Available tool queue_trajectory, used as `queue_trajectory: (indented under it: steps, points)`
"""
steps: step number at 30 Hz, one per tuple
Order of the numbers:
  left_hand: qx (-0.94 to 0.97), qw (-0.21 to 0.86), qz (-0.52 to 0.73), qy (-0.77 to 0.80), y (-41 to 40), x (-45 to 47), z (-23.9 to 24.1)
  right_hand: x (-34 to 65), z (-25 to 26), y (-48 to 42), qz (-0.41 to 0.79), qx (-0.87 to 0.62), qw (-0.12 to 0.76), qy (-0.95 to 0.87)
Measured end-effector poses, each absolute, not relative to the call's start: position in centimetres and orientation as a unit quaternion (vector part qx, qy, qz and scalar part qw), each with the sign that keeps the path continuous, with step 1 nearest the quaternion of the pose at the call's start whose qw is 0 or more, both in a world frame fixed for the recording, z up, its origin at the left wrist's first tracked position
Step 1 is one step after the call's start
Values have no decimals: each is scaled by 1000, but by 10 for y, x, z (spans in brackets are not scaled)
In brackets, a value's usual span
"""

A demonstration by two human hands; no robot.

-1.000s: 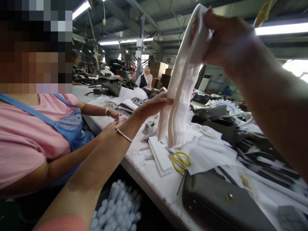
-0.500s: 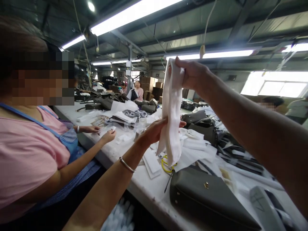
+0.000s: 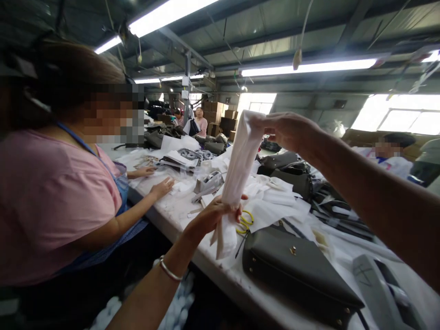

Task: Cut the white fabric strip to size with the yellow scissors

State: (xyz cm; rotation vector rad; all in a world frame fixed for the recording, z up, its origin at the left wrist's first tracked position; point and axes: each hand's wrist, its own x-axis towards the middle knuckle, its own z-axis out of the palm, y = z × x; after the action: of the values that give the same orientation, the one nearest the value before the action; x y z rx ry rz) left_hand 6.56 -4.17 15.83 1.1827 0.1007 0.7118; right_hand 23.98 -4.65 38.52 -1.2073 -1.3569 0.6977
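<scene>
A long folded bundle of soft white strip material (image 3: pixel 239 160) hangs in front of me over the table; whether it is foam or cloth I cannot tell. My right hand (image 3: pixel 285 128) is closed on its upper end. Lower down, my left hand (image 3: pixel 222 211), with a metal bangle on the wrist, is wrapped round it, and loose ends hang below the fingers. Yellow-handled scissors (image 3: pixel 245 221) lie just behind the bundle. Nearest me on the table is a dark grey-green bag (image 3: pixel 295 270) with small metal fittings.
White sheets (image 3: pixel 275 206) and dark bag pieces (image 3: pixel 292 176) cover much of the white table (image 3: pixel 165 222). A co-worker in pink (image 3: pixel 65 197) sits close on the left, hands on the table. A grey tape-dispenser-like object (image 3: pixel 374 284) stands at the right.
My left hand has moved down the white bundle and closed round it. My right hand and the bundle's top are lower, and the bundle tilts. The co-worker's hands now lie flatter.
</scene>
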Motion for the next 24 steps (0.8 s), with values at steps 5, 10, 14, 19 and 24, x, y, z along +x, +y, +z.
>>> queue_trajectory:
  steps: [5,10,14,19,24]
  points:
    - [521,808,268,64,-90,21,75,199,288,-85,497,-362,550,-566]
    - [618,645,419,163,-109,-20,57,154,222,-117,622,-302,560,-457]
    - [608,365,683,178,-113,-34,102,141,213,-125,641,-271,554,-456]
    - [632,265,703,187,-113,-19,140,132,208,-122,645,-280,533,-471]
    - [599,193,744,224,-111,-4,127,133,187,-113,638,-308,537,-458]
